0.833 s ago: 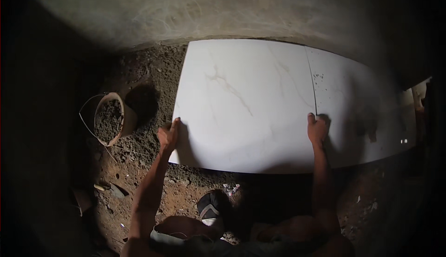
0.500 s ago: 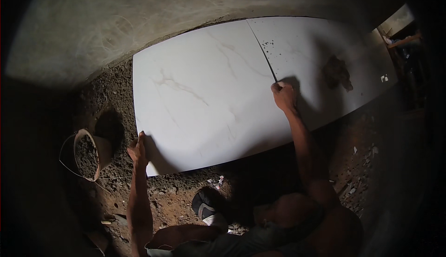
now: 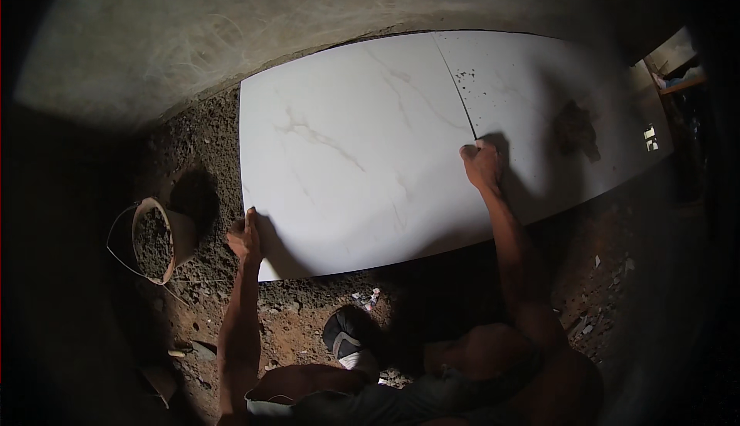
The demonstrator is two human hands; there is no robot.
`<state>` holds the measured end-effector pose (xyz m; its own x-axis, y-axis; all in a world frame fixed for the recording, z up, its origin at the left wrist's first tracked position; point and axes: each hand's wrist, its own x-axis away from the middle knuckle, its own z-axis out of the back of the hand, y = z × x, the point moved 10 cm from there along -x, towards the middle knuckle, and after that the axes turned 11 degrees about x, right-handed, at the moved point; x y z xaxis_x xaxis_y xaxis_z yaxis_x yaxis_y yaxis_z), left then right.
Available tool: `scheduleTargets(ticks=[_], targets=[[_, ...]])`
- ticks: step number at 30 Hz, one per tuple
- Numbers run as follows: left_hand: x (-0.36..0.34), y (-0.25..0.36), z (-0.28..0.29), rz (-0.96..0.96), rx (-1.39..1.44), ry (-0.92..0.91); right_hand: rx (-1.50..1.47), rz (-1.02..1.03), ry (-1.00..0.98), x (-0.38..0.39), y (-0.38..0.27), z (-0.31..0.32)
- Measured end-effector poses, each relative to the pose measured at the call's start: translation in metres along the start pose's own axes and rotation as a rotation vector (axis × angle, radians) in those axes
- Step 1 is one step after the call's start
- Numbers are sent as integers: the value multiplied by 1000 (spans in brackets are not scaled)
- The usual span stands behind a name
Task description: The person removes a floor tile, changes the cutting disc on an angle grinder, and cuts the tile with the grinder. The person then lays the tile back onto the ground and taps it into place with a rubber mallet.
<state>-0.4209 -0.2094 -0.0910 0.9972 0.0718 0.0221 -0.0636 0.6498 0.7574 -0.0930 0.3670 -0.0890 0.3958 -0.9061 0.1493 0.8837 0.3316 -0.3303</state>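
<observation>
A large white floor tile (image 3: 331, 164) with grey-brown marble veins lies beside the wall. My left hand (image 3: 245, 239) is closed on its left edge near the front corner, thumb along the top and fingers outside the edge. My right hand (image 3: 482, 166) is closed at its right edge, by the seam with a second white tile (image 3: 532, 64). The fingertips at the seam are partly hidden. A narrow dark gap runs along the seam, wider near my hand. Dark crumbs and a brown lump (image 3: 576, 129) lie on the second tile.
A bucket (image 3: 182, 239) with mortar inside lies tipped on the rough mortar bed (image 3: 216, 137) at left. A plaster wall (image 3: 254, 18) runs along the back. My shoe (image 3: 343, 333) is on the dirt in front. Rubble (image 3: 590, 322) lies at right, and a shelf (image 3: 682, 85) stands far right.
The whole view has shifted, so the scene sits further right in the picture. Both hands keep their places on the tile edges; my right thumb sticks out more to the left.
</observation>
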Motion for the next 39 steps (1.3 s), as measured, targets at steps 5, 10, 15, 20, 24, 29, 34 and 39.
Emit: scheduleTargets(ticks=[5, 10, 15, 20, 24, 29, 34, 39], targets=[[-5, -18, -4, 150, 46, -52, -276, 98, 53, 3, 3, 23], [-5, -19, -1, 102, 106, -4, -884, -186, -82, 13, 37, 34], [-7, -25, -15, 92, 58, -30, -564, 78, -62, 46, 50, 76], [-13, -21, -24, 34, -153, -105, -289, 156, -31, 95, 94, 69], [-26, -23, -25, -6, -403, -123, -177, 168, -200, 137, 112, 39], [-49, -41, -25, -117, -494, -147, -181, 82, -142, 160, 120, 32], [-40, -20, -42, -393, -566, -320, -142, 20, -80, 158, 124, 36], [-50, 116, 10, -608, -838, -27, -131, 65, -92, 164, 131, 40]])
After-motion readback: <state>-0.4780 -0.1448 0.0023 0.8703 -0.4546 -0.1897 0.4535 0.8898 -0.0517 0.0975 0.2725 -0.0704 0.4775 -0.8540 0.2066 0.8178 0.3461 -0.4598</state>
